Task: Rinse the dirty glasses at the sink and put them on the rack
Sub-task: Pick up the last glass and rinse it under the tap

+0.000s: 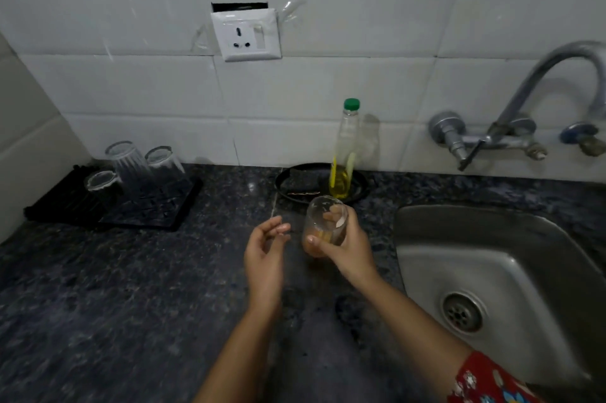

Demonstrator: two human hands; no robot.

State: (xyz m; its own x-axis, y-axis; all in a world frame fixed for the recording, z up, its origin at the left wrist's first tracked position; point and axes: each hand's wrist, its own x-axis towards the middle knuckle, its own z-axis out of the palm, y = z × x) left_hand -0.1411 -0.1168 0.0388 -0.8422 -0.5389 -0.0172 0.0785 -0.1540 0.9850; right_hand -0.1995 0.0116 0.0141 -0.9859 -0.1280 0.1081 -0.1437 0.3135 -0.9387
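- Glass (323, 225) is wrapped in my right hand (349, 246), over the counter (131, 287) just left of the sink (485, 238).
- My left hand (264, 255) hangs loose beside it, holding nothing.
- Rack (111, 202) has three upturned glasses (131, 163).

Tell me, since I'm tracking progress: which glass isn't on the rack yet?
The glass gripped in the right hand, left of the sink; the other three stand upside down on the black rack.

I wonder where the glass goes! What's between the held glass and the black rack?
Head view: the left hand hovers beside the glass; past it, only bare dark counter up to the rack.
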